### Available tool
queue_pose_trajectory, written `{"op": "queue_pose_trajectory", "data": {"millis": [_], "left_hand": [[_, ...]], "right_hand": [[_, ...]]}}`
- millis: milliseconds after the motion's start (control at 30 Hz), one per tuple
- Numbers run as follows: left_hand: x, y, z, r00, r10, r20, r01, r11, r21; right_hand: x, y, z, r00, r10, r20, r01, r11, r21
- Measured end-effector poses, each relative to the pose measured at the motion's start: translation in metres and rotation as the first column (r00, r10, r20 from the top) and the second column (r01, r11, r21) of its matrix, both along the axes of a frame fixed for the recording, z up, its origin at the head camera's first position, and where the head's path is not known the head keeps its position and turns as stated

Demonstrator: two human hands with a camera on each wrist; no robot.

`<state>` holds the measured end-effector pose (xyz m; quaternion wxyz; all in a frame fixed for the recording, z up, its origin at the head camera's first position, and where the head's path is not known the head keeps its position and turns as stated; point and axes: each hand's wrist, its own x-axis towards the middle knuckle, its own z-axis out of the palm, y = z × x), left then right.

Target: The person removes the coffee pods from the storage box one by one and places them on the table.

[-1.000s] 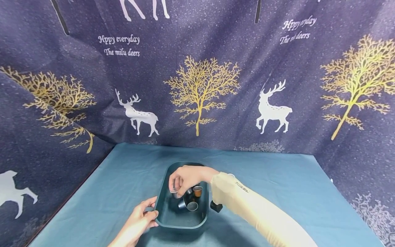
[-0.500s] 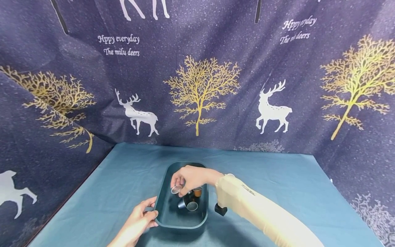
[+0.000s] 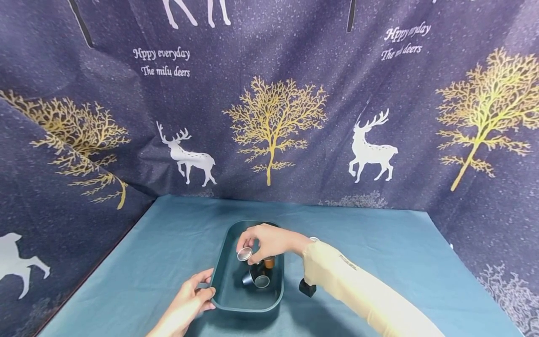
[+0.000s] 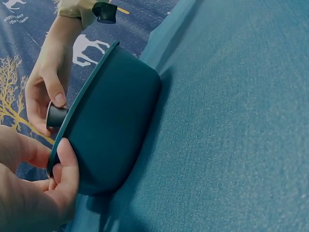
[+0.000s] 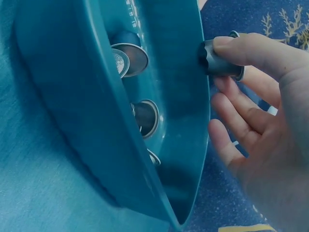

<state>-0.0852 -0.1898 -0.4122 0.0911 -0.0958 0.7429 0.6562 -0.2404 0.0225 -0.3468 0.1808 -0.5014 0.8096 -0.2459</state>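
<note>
My left hand [image 3: 185,302] pinches the near left rim of a deep teal plastic tub [image 3: 248,310], thumb and fingers on either side of its edge. In my right hand [image 3: 271,241], a dark grey coffee capsule [image 5: 224,60] is pinched between thumb and fingers, above the tub. Its silver lid faces the head camera, and the left wrist view shows the dark body of the capsule [image 4: 57,116] just past the rim. Inside the tub lie several more capsules: an orange one [image 3: 269,263], a blue-grey one [image 3: 247,279] and one with its round end [image 3: 262,281] toward me.
A teal cloth [image 3: 379,262] covers the table under the tub. A dark blue curtain with deer and golden trees [image 3: 269,131] hangs behind it. A small black block [image 3: 307,288] sits at my right sleeve [image 3: 337,271]. A pale round edge [image 3: 314,239] peeks out behind that sleeve.
My right hand has lifted the capsule up out of the tub and slightly to the right, its silver lid turning into view. The left hand and the tub have stayed in place.
</note>
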Motion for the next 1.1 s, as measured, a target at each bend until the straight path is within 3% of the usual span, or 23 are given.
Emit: {"op": "queue_pose_trajectory", "data": {"millis": [300,833,1100], "left_hand": [[0.000,0.003,0.000,1.000,0.012,-0.014,-0.012,1.000,-0.005],[0.001,0.001,0.000,1.000,0.005,-0.015,-0.005,1.000,-0.003],[0.001,0.000,0.001,1.000,-0.003,0.003,0.003,1.000,0.006]], "right_hand": [[-0.001,0.007,0.000,0.999,0.007,0.048,-0.005,0.999,-0.039],[-0.004,0.024,-0.007,0.997,-0.049,0.053,0.055,0.992,-0.110],[-0.007,0.033,-0.008,0.998,-0.039,0.049,0.047,0.985,-0.167]]}}
